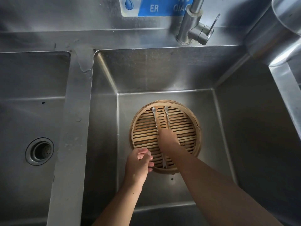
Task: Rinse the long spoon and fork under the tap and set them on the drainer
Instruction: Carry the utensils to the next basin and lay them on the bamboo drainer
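Observation:
A round bamboo drainer (194, 128) lies on the floor of the middle sink basin. Two long metal utensils with twisted handles rest across its slats, side by side. The left one (155, 120) has its spoon bowl at the far rim, and a fork tip (164, 165) shows at the near rim. My right hand (168, 141) reaches down over both handles, fingers closed on the handle of the right-hand long spoon (167, 119). My left hand (140, 163) is curled around the drainer's near-left rim. The tap (192, 28) stands behind the basin, with no water running.
A second basin with a round drain (39, 151) lies to the left, across a wet steel divider (75, 111). A large steel pot (280, 26) stands at the upper right. A blue sign (154, 7) hangs on the back wall.

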Tool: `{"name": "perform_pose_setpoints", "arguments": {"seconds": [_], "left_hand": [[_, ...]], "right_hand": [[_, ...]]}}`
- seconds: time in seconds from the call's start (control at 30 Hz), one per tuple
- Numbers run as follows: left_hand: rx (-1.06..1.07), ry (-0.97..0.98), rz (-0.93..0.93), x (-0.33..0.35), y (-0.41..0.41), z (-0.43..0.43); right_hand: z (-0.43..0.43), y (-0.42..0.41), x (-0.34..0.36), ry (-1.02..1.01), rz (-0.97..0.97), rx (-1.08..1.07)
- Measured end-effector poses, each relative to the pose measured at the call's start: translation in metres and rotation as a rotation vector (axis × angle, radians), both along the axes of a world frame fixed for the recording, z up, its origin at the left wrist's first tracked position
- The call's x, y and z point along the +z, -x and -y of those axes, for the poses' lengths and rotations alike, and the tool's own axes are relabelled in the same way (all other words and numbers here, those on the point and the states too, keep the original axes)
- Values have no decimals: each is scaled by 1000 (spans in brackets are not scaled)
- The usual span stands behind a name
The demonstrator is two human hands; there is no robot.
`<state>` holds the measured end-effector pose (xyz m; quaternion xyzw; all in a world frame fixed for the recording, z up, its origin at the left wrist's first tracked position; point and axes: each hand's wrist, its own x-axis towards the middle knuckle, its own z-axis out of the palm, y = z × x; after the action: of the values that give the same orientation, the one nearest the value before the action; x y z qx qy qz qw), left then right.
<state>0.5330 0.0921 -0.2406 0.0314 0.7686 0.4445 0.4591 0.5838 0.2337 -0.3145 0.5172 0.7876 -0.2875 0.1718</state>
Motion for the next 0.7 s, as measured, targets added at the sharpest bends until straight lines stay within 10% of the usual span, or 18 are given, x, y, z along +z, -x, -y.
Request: {"name": "perform_pose_setpoints", "arguments": {"seconds": [0.7], "left_hand": [[-4, -3, -23, 1, -7, 1]], "right_hand": [[5, -5, 1, 16, -63, -204]]}}
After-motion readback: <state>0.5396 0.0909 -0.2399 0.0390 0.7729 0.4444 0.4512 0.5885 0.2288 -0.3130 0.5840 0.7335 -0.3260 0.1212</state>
